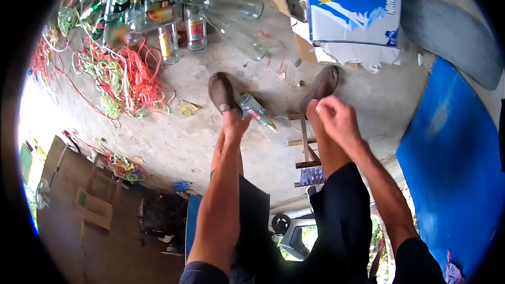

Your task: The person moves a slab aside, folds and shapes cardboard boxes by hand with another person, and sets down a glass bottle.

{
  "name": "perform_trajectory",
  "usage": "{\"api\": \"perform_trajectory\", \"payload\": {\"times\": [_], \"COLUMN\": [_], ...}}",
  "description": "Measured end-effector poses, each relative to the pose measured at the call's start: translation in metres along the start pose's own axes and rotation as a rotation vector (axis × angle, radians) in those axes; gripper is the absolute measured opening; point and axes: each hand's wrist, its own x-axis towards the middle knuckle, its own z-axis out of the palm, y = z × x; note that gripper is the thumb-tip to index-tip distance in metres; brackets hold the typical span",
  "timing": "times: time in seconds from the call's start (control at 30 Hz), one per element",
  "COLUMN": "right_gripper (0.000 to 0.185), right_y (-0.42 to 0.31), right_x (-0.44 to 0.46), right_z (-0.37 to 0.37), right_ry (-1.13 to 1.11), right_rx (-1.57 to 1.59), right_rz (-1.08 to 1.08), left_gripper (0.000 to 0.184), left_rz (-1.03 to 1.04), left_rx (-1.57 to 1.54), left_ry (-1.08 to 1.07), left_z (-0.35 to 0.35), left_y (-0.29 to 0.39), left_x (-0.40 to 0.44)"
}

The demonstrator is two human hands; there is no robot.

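Observation:
My left hand (235, 122) hangs over the brown shoe on the left, its thumb apart from the fingers and nothing visible in it. Just to its right, a clear glass bottle (258, 111) with a red and blue label lies slanted on the floor between the shoes. My right hand (334, 121) is above the right shoe, its fingers curled in towards the thumb; whatever may be inside them is hidden. Further forward on the left lie many green and clear bottles (195, 29), beside a tangle of red and green string (139, 76).
A blue and white carton (355, 8) stands front right, near a grey curved panel (452, 37). A blue board (452, 163) fills the right side. A small wooden stool (305, 142) is by my right leg. Behind on the left are a wooden chair (94, 208) and a fan (43, 193).

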Motion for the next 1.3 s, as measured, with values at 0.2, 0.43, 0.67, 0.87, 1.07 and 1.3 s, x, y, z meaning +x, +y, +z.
{"api": "perform_trajectory", "payload": {"times": [0.2, 0.43, 0.67, 0.87, 1.07, 1.3], "right_gripper": [0.014, 0.013, 0.072, 0.092, 0.057, 0.045], "right_y": [0.006, 0.02, 0.035, -0.002, -0.094, -0.131], "right_x": [-0.005, 0.014, 0.005, 0.029, 0.058, 0.109], "right_z": [0.049, 0.064, 0.105, 0.124, 0.164, 0.197], "right_ry": [-0.236, -0.255, -0.251, -0.738, -0.545, -0.411], "right_rx": [-0.03, -0.066, -0.607, 0.043, 0.607, 0.665], "right_rz": [0.061, 0.006, -0.127, 0.514, 0.61, 0.57], "left_gripper": [0.085, 0.067, 0.067, 0.056, 0.05, 0.059], "left_rz": [-0.61, -0.836, -0.745, -0.729, -0.794, -0.655], "left_rx": [-0.65, -0.751, -0.938, -1.257, -1.553, -1.82], "left_ry": [0.161, 0.183, 0.147, 0.086, 0.022, -0.139], "left_z": [0.094, 0.088, -0.018, -0.088, -0.125, -0.153], "left_y": [0.034, 0.062, 0.078, 0.047, 0.03, 0.015], "left_x": [-0.003, 0.02, 0.031, 0.072, 0.118, 0.156]}}
